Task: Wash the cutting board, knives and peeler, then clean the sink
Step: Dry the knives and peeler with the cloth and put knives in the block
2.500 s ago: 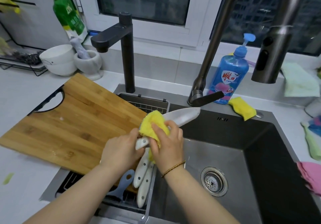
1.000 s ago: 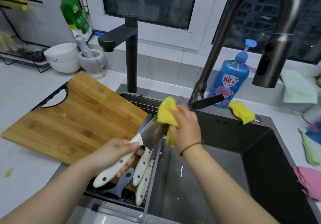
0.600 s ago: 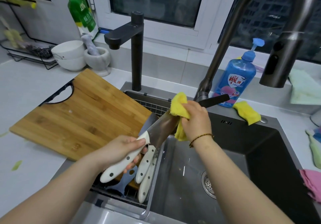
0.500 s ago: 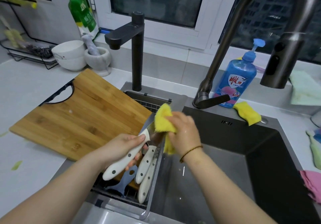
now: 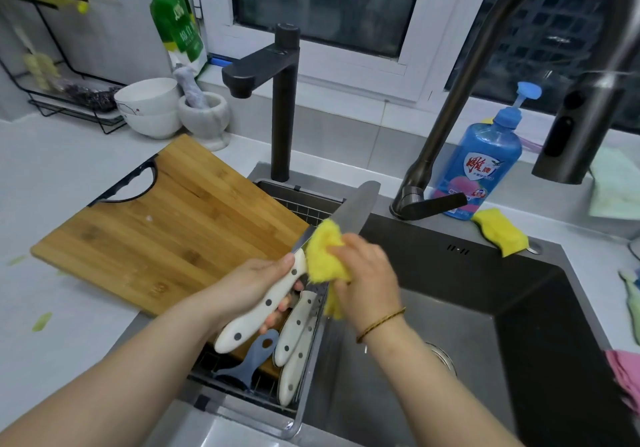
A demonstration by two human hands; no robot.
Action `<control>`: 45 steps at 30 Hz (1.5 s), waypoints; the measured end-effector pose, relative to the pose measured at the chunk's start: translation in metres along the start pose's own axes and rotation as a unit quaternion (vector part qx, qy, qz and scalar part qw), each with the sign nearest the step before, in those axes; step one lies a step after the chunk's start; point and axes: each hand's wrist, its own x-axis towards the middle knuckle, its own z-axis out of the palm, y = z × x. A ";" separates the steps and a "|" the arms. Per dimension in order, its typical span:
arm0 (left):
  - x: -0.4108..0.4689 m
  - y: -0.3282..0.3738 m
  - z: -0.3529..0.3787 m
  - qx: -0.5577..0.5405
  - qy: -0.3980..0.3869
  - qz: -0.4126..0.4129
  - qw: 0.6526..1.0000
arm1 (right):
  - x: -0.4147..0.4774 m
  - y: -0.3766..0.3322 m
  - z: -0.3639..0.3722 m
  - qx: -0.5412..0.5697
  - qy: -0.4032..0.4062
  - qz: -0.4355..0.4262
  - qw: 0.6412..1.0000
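**Head view: large knife wiped over the sink**

Nearest, a wire basket (image 5: pixel 242 408) sits along the left side of the sink (image 5: pixel 433 256). In it lie two more knives (image 5: pixel 294 332) with white handles and a blue peeler (image 5: pixel 254 356), all with handles toward the near edge.

Just beyond them, the left hand (image 5: pixel 256 283) has its fingers and thumb wrapped around the white handle of the large knife (image 5: pixel 348 209). It holds the knife above the right rim of the basket, and the blade points away toward the far-left corner of the sink. The right hand (image 5: pixel 363 273) pinches a folded yellow cloth (image 5: pixel 322 259) against the base of the blade, just beside the handle, with its fingers curled into the cloth.

I judge this knife to be stiff and rather weighty. The steel is probably slippery when soapy, and the edge is sharp. The handle is the safe place to hold it, and the cloth should run along the flat side, away from the edge.

Farther away, the cutting board (image 5: pixel 166 224) lies on the worktop with its right corner over the basket. It looks rigid and quite heavy, and its cut-out grip is at the far-left end.

On the far rim of the sink rest a yellow sponge (image 5: pixel 498 231) and a soap bottle (image 5: pixel 481 169).
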 end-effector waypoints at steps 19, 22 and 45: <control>-0.010 0.007 -0.003 0.026 0.041 0.000 0.999 | 0.005 -0.006 0.001 0.058 -0.066 0.060 0.994; -0.016 0.010 -0.009 0.047 0.046 0.012 0.998 | 0.020 0.007 -0.015 0.060 -0.047 0.147 0.986; -0.132 0.001 -0.100 0.245 0.134 -0.022 0.960 | 0.050 -0.148 0.011 -0.125 -0.275 -0.260 0.917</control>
